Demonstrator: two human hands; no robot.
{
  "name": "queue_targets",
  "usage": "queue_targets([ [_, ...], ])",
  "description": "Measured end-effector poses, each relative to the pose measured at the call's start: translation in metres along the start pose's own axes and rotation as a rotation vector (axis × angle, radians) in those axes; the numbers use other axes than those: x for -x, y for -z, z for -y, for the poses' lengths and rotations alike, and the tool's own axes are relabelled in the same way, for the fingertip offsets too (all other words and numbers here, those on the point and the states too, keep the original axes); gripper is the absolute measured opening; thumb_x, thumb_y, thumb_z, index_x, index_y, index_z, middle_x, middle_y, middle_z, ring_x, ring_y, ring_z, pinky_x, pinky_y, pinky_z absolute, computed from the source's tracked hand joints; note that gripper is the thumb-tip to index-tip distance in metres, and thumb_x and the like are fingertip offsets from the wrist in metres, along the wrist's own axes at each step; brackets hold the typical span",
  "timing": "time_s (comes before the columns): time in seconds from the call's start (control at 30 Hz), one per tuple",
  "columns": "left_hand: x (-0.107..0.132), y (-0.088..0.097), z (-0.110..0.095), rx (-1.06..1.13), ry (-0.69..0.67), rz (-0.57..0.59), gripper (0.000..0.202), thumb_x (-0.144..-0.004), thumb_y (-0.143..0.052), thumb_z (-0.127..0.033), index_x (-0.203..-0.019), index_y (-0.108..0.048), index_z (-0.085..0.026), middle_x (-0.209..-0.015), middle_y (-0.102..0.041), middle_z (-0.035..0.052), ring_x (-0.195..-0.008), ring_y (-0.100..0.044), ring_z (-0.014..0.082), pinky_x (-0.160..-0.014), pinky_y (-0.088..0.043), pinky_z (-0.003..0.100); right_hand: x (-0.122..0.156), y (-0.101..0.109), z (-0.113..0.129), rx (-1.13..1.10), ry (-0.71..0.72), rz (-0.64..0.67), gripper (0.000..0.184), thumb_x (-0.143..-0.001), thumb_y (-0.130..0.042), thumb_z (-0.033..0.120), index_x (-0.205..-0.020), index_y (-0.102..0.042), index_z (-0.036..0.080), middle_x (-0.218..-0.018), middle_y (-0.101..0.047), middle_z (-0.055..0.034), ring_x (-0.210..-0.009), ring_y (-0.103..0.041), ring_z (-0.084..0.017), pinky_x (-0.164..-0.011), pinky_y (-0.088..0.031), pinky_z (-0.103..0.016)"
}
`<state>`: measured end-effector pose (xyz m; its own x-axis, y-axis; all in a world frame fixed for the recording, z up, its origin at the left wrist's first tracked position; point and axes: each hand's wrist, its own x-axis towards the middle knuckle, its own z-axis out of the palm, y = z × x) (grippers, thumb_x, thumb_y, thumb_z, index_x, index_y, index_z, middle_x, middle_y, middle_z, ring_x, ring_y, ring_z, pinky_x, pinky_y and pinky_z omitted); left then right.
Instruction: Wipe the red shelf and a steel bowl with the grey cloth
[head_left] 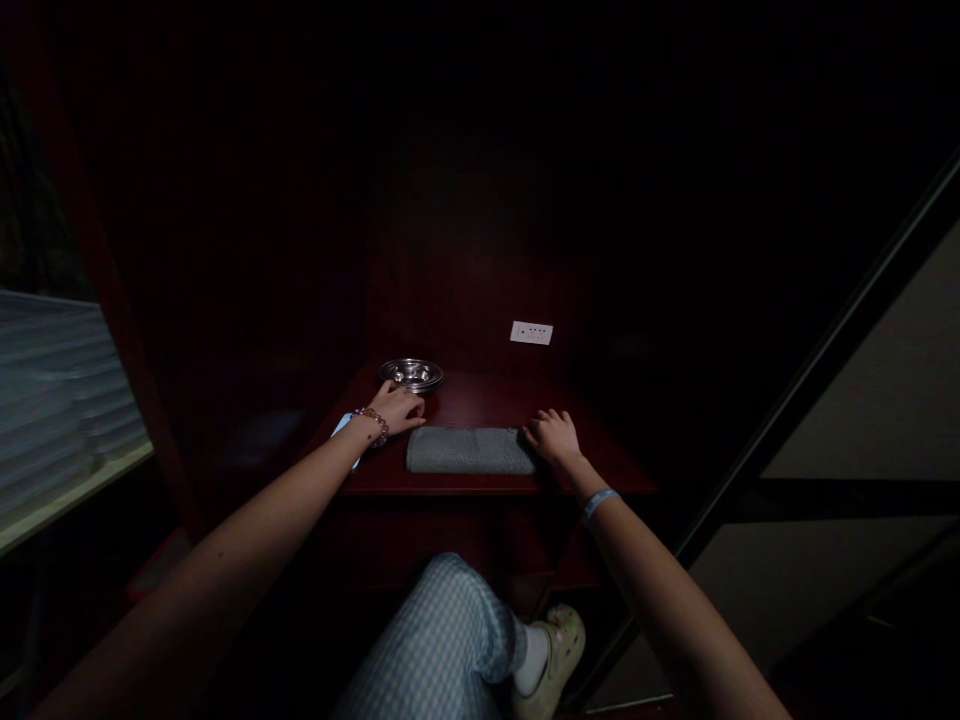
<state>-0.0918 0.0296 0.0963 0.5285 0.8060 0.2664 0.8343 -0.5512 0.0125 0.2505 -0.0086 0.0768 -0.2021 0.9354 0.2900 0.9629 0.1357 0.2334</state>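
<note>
**Two hands at a folded cloth on a dark red worktop**

One folded grey cloth (470, 450) lies flat near the front edge of a dark red worktop (487, 400), its long side running from 9 to 3 o'clock. Two bare hands reach in from the lower corners of the view.

Left hand (397, 407): palm down, fingers spread loosely and resting on the worktop just beyond the cloth's 10 o'clock corner. It has hold of nothing. One beaded bracelet (374, 420) circles this wrist. Just beside the fingertips, at 12 o'clock from the hand, stands one round metal dish (411, 374); whether hand and dish touch cannot be told. One pale flat object (343, 424) shows partly under the wrist, at 9 o'clock from the cloth; what it is cannot be told.

Right hand (553, 437): palm down, fingers slightly curled, lying against the cloth's 3 o'clock end. Whether the fingers pinch the cloth edge or only touch it cannot be told. One light blue wristband (600, 502) sits on this wrist.

On the dark back panel, at 1 o'clock from the cloth, there is one small white plate with a row of dots (531, 332).

Below the worktop appear one leg in checked trousers (442, 640), one white sock and one pale clog (556, 655). At far left, one pale ribbed surface (60, 390) is partly in view.
</note>
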Motion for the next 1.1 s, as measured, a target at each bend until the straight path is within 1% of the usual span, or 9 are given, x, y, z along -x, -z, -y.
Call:
queue_targets([
  [0.1, 0.004, -0.012, -0.008, -0.019, 0.090, -0.102, 0.028, -0.091, -0.051, -0.035, -0.111, -0.065, -0.022, -0.126, -0.066, 0.0134, -0.122, -0.053, 0.0334, -0.107, -0.024, 0.055, -0.004, -0.019, 0.012, -0.046, -0.159, -0.099, 0.052, -0.099, -0.041, 0.045, -0.144, -0.049, 0.019, -0.141, -0.056, -0.0148, -0.124, -0.049, -0.030, -0.106, -0.028, -0.044],
  [0.17, 0.010, -0.022, -0.021, -0.006, 0.133, -0.179, 0.036, -0.091, -0.049, -0.037, -0.122, -0.062, -0.024, -0.140, -0.058, 0.0141, -0.128, -0.048, 0.0357, -0.108, -0.023, 0.055, -0.001, -0.030, 0.019, -0.086, -0.188, -0.114, 0.056, -0.100, -0.037, 0.047, -0.148, -0.043, 0.017, -0.145, -0.052, -0.0150, -0.127, -0.047, -0.030, -0.108, -0.026, -0.044],
  [0.23, 0.014, -0.032, -0.035, -0.004, 0.176, -0.194, 0.042, -0.093, -0.046, -0.043, -0.128, -0.060, -0.024, -0.145, -0.054, 0.0146, -0.128, -0.047, 0.0372, -0.108, -0.024, 0.055, 0.004, -0.037, 0.027, -0.119, -0.146, -0.099, 0.053, -0.101, -0.034, 0.045, -0.144, -0.048, 0.017, -0.146, -0.052, -0.0144, -0.127, -0.047, -0.029, -0.109, -0.025, -0.043],
  [0.37, 0.012, -0.044, -0.048, -0.005, 0.216, -0.069, 0.037, -0.095, -0.039, -0.035, -0.118, -0.065, -0.024, -0.128, -0.065, 0.0135, -0.114, -0.057, 0.0331, -0.098, -0.033, 0.050, 0.009, -0.037, 0.037, -0.130, -0.081, -0.053, 0.040, -0.101, -0.037, 0.038, -0.129, -0.061, 0.021, -0.140, -0.057, -0.0122, -0.123, -0.049, -0.028, -0.105, -0.030, -0.041],
  [0.47, 0.008, -0.047, -0.040, -0.018, 0.236, 0.002, 0.032, -0.093, -0.039, -0.028, -0.104, -0.069, -0.022, -0.116, -0.069, 0.0136, -0.110, -0.058, 0.0312, -0.091, -0.036, 0.046, 0.004, -0.031, 0.036, -0.129, -0.095, 0.001, 0.035, -0.099, -0.040, 0.031, -0.125, -0.062, 0.022, -0.130, -0.062, -0.0116, -0.120, -0.050, -0.027, -0.100, -0.034, -0.039],
  [0.63, 0.009, -0.052, -0.024, -0.031, 0.245, 0.118, 0.020, -0.087, -0.051, -0.030, -0.094, -0.067, -0.021, -0.108, -0.071, 0.0138, -0.106, -0.061, 0.0316, -0.090, -0.037, 0.045, -0.004, -0.032, 0.026, -0.133, -0.087, 0.074, 0.032, -0.097, -0.047, 0.032, -0.122, -0.064, 0.022, -0.129, -0.062, -0.0124, -0.123, -0.047, -0.029, -0.097, -0.036, -0.039],
  [0.73, 0.009, -0.053, -0.021, -0.034, 0.248, 0.185, 0.018, -0.087, -0.053, -0.034, -0.088, -0.065, -0.020, -0.105, -0.072, 0.0142, -0.105, -0.062, 0.0315, -0.090, -0.037, 0.044, -0.003, -0.039, 0.023, -0.127, -0.140, 0.072, 0.034, -0.097, -0.049, 0.039, -0.120, -0.064, 0.020, -0.132, -0.058, -0.0156, -0.125, -0.045, -0.031, -0.097, -0.036, -0.039],
  [0.87, 0.006, -0.049, -0.018, -0.024, 0.232, 0.192, 0.013, -0.085, -0.055, -0.030, -0.078, -0.063, -0.021, -0.101, -0.072, 0.0117, -0.104, -0.062, 0.0303, -0.088, -0.038, 0.043, 0.000, -0.045, 0.024, -0.137, -0.205, 0.035, 0.036, -0.096, -0.051, 0.039, -0.124, -0.060, 0.018, -0.136, -0.054, -0.0176, -0.124, -0.045, -0.032, -0.097, -0.037, -0.039],
  [1.1, 0.005, -0.046, -0.025, 0.030, 0.207, 0.234, 0.021, -0.088, -0.055, -0.036, -0.101, -0.061, -0.021, -0.115, -0.070, 0.0121, -0.112, -0.061, 0.0290, -0.095, -0.038, 0.042, -0.005, -0.045, 0.021, -0.200, -0.139, 0.036, 0.026, -0.094, -0.052, 0.030, -0.114, -0.059, 0.016, -0.121, -0.065, -0.0145, -0.117, -0.050, -0.030, -0.099, -0.035, -0.038],
])
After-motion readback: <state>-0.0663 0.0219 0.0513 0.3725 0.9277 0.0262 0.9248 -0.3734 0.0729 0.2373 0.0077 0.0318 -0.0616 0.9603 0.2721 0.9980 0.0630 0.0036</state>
